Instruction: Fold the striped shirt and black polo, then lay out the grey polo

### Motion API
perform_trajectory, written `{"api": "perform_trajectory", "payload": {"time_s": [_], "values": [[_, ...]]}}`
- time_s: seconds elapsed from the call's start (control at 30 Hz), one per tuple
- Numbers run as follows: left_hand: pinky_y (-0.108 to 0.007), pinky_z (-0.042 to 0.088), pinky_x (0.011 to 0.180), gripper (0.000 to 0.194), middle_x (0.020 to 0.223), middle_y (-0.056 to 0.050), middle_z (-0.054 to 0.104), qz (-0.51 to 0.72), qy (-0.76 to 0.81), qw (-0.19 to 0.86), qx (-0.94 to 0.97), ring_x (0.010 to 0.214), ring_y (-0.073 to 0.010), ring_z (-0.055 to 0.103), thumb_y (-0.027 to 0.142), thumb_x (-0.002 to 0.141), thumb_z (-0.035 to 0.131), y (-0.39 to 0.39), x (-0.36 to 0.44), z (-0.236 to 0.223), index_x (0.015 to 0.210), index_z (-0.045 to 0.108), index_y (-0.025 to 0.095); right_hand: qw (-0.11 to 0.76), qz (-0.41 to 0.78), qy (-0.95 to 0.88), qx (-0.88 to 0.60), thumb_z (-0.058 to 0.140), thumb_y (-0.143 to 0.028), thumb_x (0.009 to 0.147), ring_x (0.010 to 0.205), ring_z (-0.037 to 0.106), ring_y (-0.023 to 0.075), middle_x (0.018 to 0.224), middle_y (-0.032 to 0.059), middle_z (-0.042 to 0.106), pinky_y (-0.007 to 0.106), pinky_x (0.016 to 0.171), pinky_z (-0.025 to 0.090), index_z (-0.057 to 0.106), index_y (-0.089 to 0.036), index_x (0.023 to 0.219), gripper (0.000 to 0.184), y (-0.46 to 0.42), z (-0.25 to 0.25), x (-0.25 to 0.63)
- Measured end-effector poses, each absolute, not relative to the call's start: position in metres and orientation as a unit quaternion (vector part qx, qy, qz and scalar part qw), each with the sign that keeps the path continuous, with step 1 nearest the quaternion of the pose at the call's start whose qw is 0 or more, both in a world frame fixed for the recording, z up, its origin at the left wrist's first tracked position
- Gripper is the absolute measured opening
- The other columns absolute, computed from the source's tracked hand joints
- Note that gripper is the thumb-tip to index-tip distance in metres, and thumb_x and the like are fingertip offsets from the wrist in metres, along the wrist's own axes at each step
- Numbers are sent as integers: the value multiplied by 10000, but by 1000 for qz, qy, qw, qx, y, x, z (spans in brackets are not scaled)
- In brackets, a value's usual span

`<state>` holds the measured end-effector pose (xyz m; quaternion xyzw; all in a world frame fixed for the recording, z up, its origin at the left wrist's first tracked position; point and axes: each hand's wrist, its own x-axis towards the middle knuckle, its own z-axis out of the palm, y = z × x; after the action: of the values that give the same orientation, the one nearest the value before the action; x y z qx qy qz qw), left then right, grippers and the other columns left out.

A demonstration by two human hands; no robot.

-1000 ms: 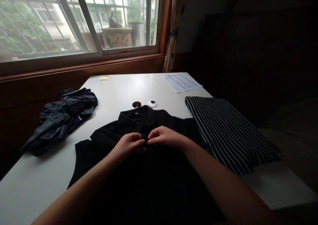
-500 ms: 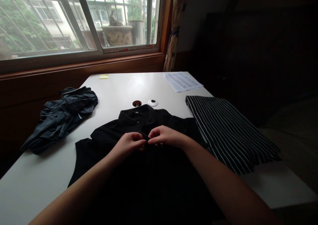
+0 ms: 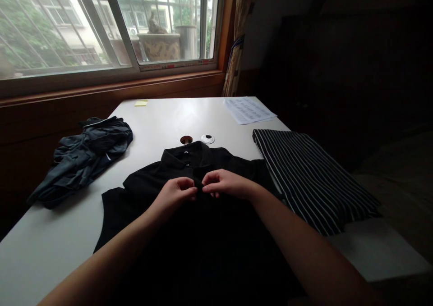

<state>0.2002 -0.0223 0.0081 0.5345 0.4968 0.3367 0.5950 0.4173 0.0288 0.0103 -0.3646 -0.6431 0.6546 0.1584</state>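
A black collared shirt (image 3: 145, 177) lies spread over the near part of the table, its collar pointing away from me. Below the collar, my left hand (image 3: 177, 190) pinches the shirt's front placket between thumb and fingers. Close beside it on the right, my right hand (image 3: 221, 183) pinches the same strip of cloth, the fingertips of both hands almost meeting. Whether a button sits between the fingers is too dark and small to make out. A small light button shows on the placket nearer the collar.
A crumpled dark grey garment (image 3: 91, 153) lies on the white table (image 3: 158, 121) at left. To the right is a folded black-and-white striped cloth (image 3: 304, 175). Printed sheets (image 3: 248, 111), a yellow sticky note (image 3: 141, 103), a round hole (image 3: 186, 139) and its white cover (image 3: 207, 139) are farther back.
Both hands stay at the placket with only slight finger shifts; the left fingertips have drawn back a little to the left. The shirt has hardly moved.
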Motion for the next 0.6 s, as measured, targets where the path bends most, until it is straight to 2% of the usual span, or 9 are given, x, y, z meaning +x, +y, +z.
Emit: {"api": "perform_trajectory", "payload": {"time_s": [0.33,0.6], "values": [[-261,473,667,213,825,-48,707,364,492,619,493,729,-164,634,335,760,772,-25,203,3,855,715,153,200,668,-607,-382,720,-254,734,659,574,100,758,-25,614,220,624,475,636,-172,830,152,25,12,412],[-235,463,677,247,788,-14,678,369,488,647,454,740,-147,652,346,729,828,-24,204,4,836,711,157,214,639,-624,-396,718,-248,725,678,564,115,761,-24,604,236,633,466,633,-178,826,150,24,12,411]]}}
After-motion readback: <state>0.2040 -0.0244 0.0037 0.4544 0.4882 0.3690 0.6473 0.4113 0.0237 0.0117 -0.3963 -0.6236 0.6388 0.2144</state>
